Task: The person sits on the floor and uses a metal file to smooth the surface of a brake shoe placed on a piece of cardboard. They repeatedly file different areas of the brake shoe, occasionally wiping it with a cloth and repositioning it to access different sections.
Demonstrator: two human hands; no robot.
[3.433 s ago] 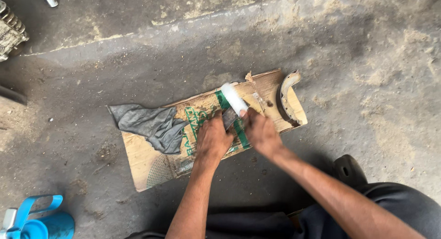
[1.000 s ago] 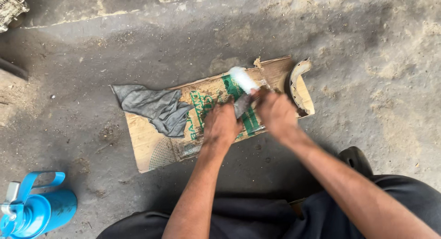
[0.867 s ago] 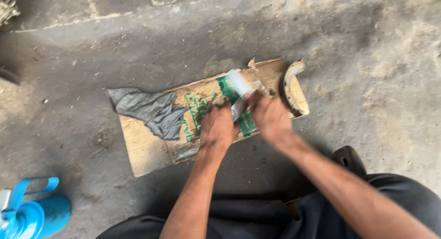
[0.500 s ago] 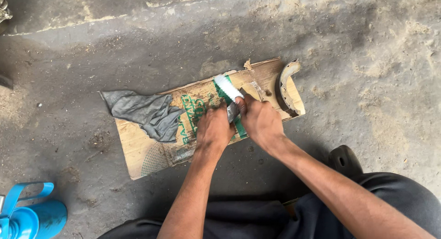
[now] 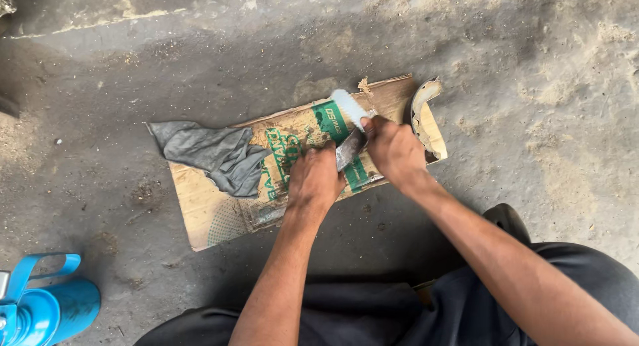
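- Since the frame half a second back, both hands sit slightly lower on the cardboard and the white strip angles further up toward the board's torn top edge; the grey rag and the curved part at the right end lie as they did.
- Head view: a person crouches over a flattened cardboard sheet (image 5: 219, 216) on a stained concrete floor (image 5: 546, 120), working a dull metal piece (image 5: 349, 150) between both hands near the middle of the sheet.
- Left hand (image 5: 314, 181) is curled shut over the near end of the metal piece, knuckles up, pressing it down onto the cardboard.
- Right hand (image 5: 394, 148) is closed in a pinch around the lower end of a white strip of abrasive paper (image 5: 347, 108), which lies against the metal piece; exactly how the fingertips sit is hidden.
- Done well, the rubbing would likely call for the left hand to pin the piece flat while the right keeps even strokes along its face, so the sheet does not slide.
- Curved brake shoe (image 5: 421, 113) rests on the right end of the cardboard, just beside the right hand.
- Crumpled grey rag (image 5: 216, 153) lies on the left part, apart from both hands.
- Blue container (image 5: 50, 306) stands at the lower left, well apart.
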